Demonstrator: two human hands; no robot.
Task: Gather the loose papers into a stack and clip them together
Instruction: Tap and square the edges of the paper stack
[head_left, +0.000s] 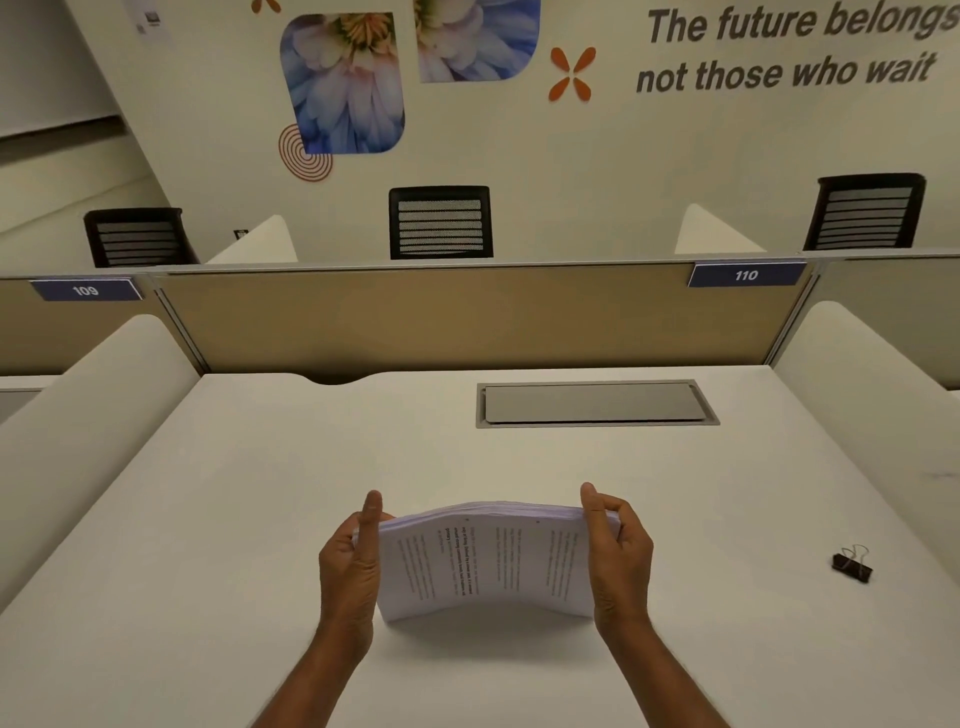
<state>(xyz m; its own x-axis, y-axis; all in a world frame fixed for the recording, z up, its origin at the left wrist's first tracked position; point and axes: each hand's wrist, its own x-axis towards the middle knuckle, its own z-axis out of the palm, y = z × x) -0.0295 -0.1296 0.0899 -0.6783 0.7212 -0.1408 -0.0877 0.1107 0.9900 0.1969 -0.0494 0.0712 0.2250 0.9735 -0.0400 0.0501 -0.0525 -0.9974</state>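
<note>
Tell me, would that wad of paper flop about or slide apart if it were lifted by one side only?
Probably floppy: the paper stack already bows upward in the middle between the left hand and right hand. Its sheets look unbound, since the binder clip lies apart on the desk, so they could well fan out or slip. It looks thick, so likely fairly heavy.

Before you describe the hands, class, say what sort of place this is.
Probably an open-plan office or study hall: numbered desk labels such as 110, a partition dividing the desks, and mesh-backed office chairs beyond.
</note>
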